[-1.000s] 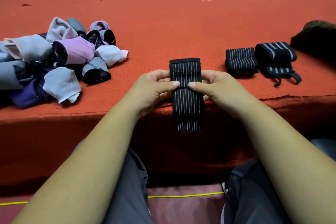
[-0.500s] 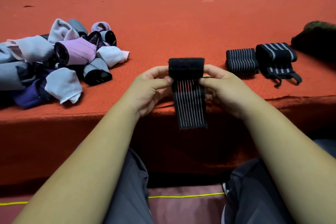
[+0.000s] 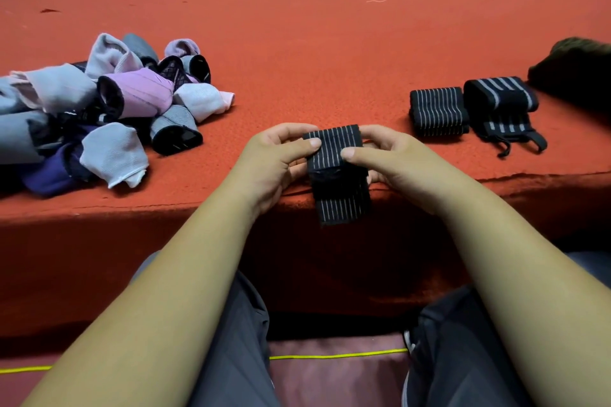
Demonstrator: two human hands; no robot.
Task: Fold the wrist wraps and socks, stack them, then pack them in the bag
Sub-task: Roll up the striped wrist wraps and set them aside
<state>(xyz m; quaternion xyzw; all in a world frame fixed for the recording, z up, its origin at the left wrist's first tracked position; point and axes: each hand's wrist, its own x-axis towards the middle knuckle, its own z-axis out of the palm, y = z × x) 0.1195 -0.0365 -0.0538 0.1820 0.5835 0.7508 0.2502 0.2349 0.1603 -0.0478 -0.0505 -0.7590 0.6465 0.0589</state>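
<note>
Now, past the sock pile (image 3: 109, 116), the left hand (image 3: 274, 158) pinches the wrist wrap (image 3: 334, 152) at the desk (image 3: 330, 53) edge with the right hand (image 3: 393, 160), fingers (image 3: 307, 144) clamped on a new fold; its tail hangs shorter, nearly ready to join the 2 folded wraps (image 3: 439, 111).

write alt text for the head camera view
A left hand and right hand pinch a black striped wrist wrap at the near edge of a red table, its end hanging down. A pile of socks lies to the left; two folded wraps sit to the right.
</note>
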